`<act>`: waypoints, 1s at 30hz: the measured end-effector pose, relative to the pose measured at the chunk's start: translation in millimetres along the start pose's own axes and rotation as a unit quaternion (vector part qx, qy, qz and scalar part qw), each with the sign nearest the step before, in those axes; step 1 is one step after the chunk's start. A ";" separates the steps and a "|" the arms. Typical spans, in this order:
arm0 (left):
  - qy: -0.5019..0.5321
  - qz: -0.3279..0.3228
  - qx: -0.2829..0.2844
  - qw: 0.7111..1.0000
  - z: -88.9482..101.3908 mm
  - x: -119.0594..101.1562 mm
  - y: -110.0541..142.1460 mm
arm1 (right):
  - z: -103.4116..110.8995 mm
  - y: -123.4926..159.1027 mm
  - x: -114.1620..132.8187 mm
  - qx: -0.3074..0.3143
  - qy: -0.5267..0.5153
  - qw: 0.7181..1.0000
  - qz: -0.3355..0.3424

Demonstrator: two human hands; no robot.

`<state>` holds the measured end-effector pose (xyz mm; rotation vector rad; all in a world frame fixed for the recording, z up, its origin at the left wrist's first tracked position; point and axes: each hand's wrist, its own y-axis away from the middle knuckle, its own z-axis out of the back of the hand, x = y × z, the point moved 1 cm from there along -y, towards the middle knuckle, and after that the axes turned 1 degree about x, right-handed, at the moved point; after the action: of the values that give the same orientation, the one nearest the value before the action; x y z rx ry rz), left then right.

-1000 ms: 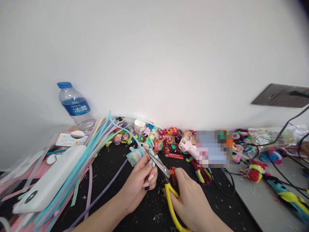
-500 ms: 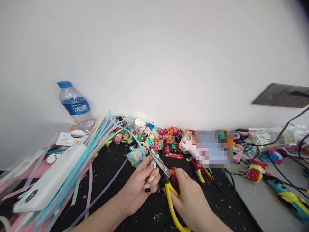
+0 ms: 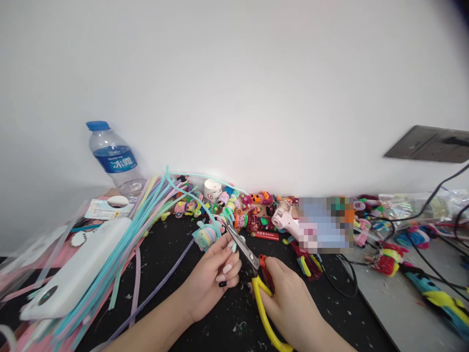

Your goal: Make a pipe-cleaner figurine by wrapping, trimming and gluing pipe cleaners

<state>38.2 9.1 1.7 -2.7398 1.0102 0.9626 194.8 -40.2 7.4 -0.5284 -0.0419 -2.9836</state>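
My right hand [image 3: 291, 288] is wrapped round the yellow and orange handles of a pair of scissors [image 3: 252, 258]. Their blades point up and left, passing close by the fingertips of my left hand [image 3: 216, 274]. Between my left thumb and fingers is pinched a small piece of light mint pipe cleaner [image 3: 234, 246], partly hidden by the fingers and blades. Just beyond my left hand lies a pastel striped pipe-cleaner figure [image 3: 205, 235] with a mint trim. A long turquoise pipe cleaner [image 3: 196, 198] arches down toward the blade tips.
Bundled pipe cleaners [image 3: 106, 274] and a white power bank [image 3: 78, 269] lie at left, below a water bottle [image 3: 115, 159]. Fuzzy figures line the wall around a paper cup [image 3: 212, 189]. A pink glue gun [image 3: 287, 220], a red packet [image 3: 265, 235] and black cables [image 3: 351, 288] are at right.
Both hands stay nearly in place. The scissors' handles have shifted slightly, and the blades look a little closer together. The left fingers still pinch the mint piece.
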 end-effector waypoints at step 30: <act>0.025 0.017 0.068 0.997 2.8 -2.9 1.9 | -2.3 2.3 -2.6 -0.051 0.035 0.998 0.033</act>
<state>33.9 10.0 1.4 -2.6559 1.0907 0.8000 196.7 -42.3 4.4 -0.4259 0.1312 -2.9496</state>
